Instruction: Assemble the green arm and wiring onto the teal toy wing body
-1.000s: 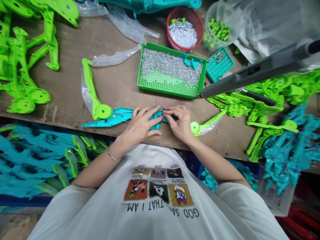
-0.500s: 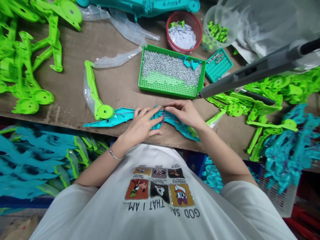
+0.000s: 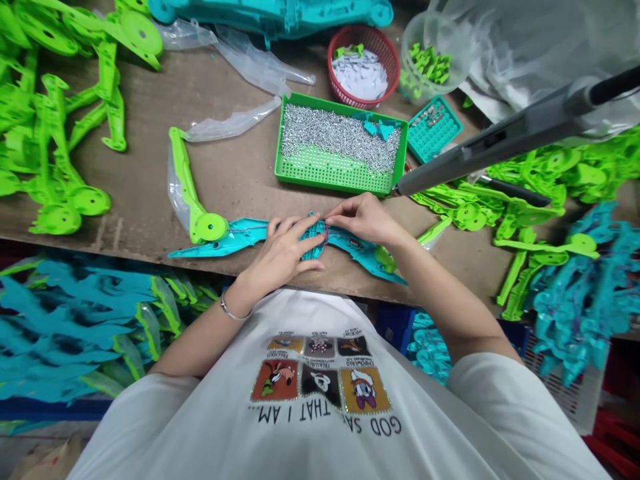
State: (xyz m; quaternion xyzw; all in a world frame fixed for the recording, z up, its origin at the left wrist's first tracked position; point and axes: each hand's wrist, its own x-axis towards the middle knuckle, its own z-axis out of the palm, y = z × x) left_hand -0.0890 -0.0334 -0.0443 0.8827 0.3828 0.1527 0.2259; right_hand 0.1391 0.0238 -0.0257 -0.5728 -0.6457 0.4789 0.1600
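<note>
A long teal plastic part (image 3: 245, 235) lies along the table's front edge, with thin dark wires near its middle. My left hand (image 3: 285, 248) rests on it with the fingers spread, pressing on its middle. Just to the right, my right hand (image 3: 357, 217) has thumb and fingertips pinched together over the wires at the part's upper edge; what is between the fingertips is too small to make out. A green arm with a round end (image 3: 210, 227) joins the teal part on the left. Another green piece (image 3: 385, 259) sits at its right end, partly behind my right forearm.
Behind my hands is a green tray (image 3: 333, 179) of small screws. A grey screwdriver-like tool (image 3: 465, 150) slants in from the right. A red basket (image 3: 364, 100), a clear tub (image 3: 457, 73) and a teal tray (image 3: 434, 141) stand behind. Green parts (image 3: 60, 153) pile up left.
My right hand has shifted slightly up, its fingers curled more closely together. My left hand stays on the teal part. The whole view has shifted a little.
</note>
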